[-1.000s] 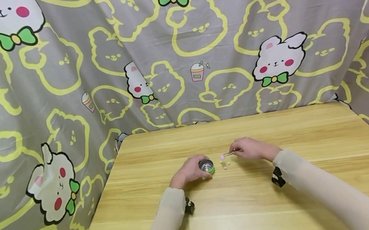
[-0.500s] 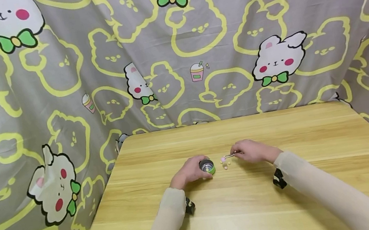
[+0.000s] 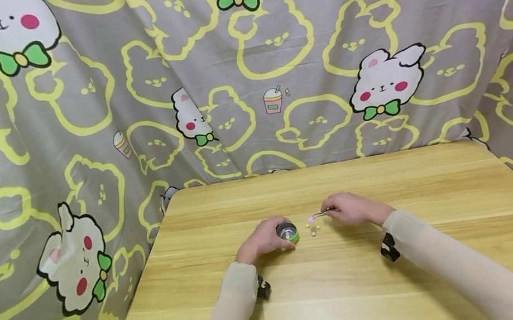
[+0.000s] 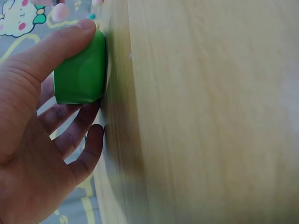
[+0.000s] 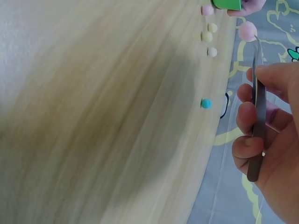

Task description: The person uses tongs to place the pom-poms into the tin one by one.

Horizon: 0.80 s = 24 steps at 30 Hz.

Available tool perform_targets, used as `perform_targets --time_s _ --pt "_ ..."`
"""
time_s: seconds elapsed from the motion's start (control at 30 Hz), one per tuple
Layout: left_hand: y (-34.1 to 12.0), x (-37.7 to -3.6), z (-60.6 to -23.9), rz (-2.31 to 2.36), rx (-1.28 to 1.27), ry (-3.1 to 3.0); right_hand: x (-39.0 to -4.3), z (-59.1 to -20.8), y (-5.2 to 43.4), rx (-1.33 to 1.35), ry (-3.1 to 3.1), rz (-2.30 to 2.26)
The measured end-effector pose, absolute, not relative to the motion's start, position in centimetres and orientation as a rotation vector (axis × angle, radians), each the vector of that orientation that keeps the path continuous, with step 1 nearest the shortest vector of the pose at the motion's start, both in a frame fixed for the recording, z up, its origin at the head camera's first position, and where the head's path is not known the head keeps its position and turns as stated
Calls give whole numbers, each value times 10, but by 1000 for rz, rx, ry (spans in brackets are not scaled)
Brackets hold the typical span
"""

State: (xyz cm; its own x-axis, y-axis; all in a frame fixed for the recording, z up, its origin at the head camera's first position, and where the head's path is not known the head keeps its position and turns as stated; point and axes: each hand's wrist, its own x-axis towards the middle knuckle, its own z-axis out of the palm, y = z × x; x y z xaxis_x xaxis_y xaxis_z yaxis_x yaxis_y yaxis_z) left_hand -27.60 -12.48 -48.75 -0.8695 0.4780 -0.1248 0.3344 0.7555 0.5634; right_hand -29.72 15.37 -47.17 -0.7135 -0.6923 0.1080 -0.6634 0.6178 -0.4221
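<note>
My left hand (image 3: pixel 268 235) grips a small round tin (image 3: pixel 295 238), green outside and shiny metal inside, standing on the wooden table. In the left wrist view the thumb presses one side of the green tin (image 4: pixel 79 77), with fingers behind it. My right hand (image 3: pixel 350 208) pinches a pair of dark metal tweezers (image 5: pixel 259 116) between thumb and fingers. Their bent tips hold a pink pom-pom (image 5: pixel 247 31) above the table, just right of the tin. Below it lie several smaller pom-poms, among them a pink one (image 5: pixel 207 10), a yellow one (image 5: pixel 207 36) and a white one (image 5: pixel 212 52).
A teal pom-pom (image 5: pixel 206 103) lies apart from the others, nearer my right hand. The wooden table (image 3: pixel 360 290) reaches back to a grey curtain (image 3: pixel 232 73) with yellow outlines and white cartoon animals, which hangs round its back and sides.
My right hand dips slightly with the tweezers and pink pom-pom, then rises a little again. My left hand and the tin stay in place.
</note>
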Motion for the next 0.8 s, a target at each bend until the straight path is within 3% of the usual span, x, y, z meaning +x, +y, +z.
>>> perform_targets --time_s 0.8 --pt "-125 -277 -489 778 631 2700 -300 -471 154 -1102 2762 -712"
